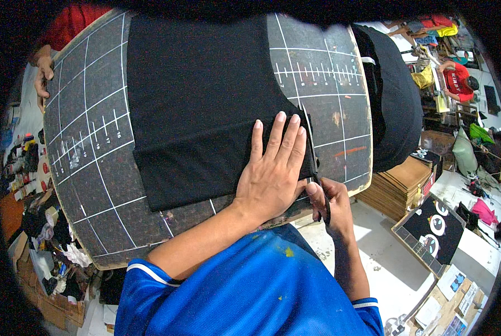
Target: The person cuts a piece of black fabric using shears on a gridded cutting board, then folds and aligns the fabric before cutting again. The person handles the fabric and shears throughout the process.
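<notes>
Black fabric [200, 89] lies folded over on a dark board [334, 120] marked with white grid lines. My left hand [275, 168] rests flat on the fabric near its right edge, fingers stretched toward the far side. In my right hand [334, 207] is a pair of scissors [313, 148], gripped at the handles by the near edge of the board. The blades point away from me along the fabric's right edge, with a narrow black strip beside them. How far the blades are apart I cannot tell.
Another person's hand [43, 73] holds the board's far left edge. Black cloth [393, 101] bulges beyond the right edge. Stacked brown cardboard [399, 185] stands right of the board, near a printed black panel [432, 232]. Clutter [54, 252] fills the lower left.
</notes>
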Demonstrator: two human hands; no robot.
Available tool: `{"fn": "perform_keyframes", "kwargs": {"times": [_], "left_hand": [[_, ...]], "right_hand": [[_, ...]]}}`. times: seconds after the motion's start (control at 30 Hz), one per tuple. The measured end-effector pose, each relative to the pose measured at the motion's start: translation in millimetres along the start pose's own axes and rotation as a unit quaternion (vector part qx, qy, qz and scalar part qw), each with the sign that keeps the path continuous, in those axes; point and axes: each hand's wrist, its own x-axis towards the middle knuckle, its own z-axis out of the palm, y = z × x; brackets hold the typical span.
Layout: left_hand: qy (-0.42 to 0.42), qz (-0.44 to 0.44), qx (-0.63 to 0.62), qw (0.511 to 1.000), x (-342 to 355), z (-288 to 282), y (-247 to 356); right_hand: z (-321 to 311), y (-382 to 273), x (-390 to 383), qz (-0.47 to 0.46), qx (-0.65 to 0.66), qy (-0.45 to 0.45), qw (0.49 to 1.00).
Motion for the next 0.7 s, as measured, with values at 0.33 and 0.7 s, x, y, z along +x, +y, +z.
{"fn": "perform_keyframes", "kwargs": {"times": [0.33,0.7], "left_hand": [[0.001,0.009,0.024,1.000,-0.7,-0.9,-0.6],[0.012,0.005,0.003,1.000,-0.6,2.3,-0.6]], "right_hand": [[-6.8,-0.2,10.7,-0.013,-0.015,-0.010,1.000],[-2.6,-2.1,6.1,0.011,-0.017,0.023,1.000]]}}
